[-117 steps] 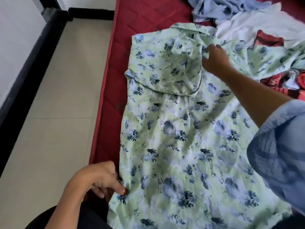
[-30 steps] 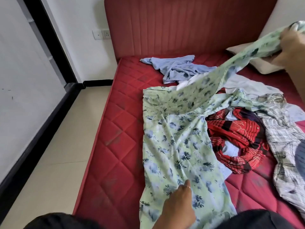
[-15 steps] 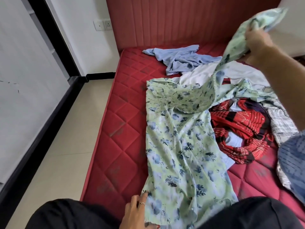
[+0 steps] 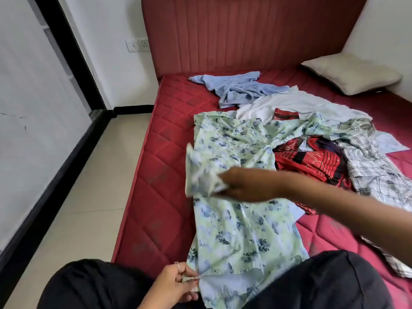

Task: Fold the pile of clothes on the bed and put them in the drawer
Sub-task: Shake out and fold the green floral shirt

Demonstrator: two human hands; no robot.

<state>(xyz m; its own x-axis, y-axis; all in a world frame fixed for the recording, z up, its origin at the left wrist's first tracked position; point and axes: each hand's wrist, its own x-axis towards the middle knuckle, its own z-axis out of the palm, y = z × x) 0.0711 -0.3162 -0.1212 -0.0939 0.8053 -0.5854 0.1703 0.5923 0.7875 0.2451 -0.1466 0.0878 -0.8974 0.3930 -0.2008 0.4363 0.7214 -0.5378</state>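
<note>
**Folding underway: floral shirt's sleeve crossing the body**

Hem first: at 6 o'clock the left hand (image 4: pixel 178 281) pinches the floral shirt (image 4: pixel 234 226) by its lower corner on the bed (image 4: pixel 156 197). Centre frame, the right hand (image 4: pixel 243 186), blurred, grips a bunched sleeve. Next likely calls for laying it flat. At 1 o'clock, the unfolded pile (image 4: pixel 312 152) waits.

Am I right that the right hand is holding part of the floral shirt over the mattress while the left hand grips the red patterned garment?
Not quite: in the head view the left hand pinches the floral shirt's near hem, not the red patterned garment. The right hand does hold the shirt.
</note>
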